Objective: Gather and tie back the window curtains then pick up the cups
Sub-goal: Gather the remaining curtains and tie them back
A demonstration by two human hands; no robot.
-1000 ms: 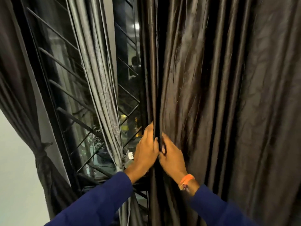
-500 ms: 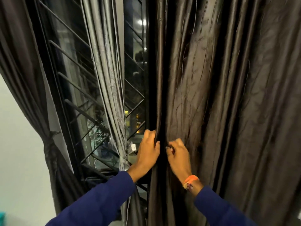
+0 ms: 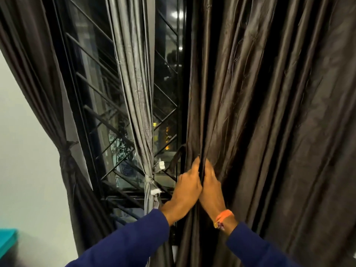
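A wide dark brown curtain (image 3: 269, 112) hangs loose over the right half of the window. My left hand (image 3: 185, 191) and my right hand (image 3: 211, 186) meet at its left edge, fingers curled round a bunched fold of the fabric between them. A thin dark strap (image 3: 176, 158) loops out just left of my left hand. A grey curtain (image 3: 134, 93) hangs in the middle, knotted near its lower end. Another dark curtain (image 3: 38, 83) on the left is tied back at its waist. No cups are in view.
A black window grille (image 3: 100, 116) with slanted bars stands behind the curtains, night lights beyond the glass. A pale wall (image 3: 23, 160) fills the lower left, with a teal object (image 3: 6, 240) at the left edge.
My hands have drawn together on the curtain's edge, pinching a fold between them. The view has shifted so the tied curtains sit further right.
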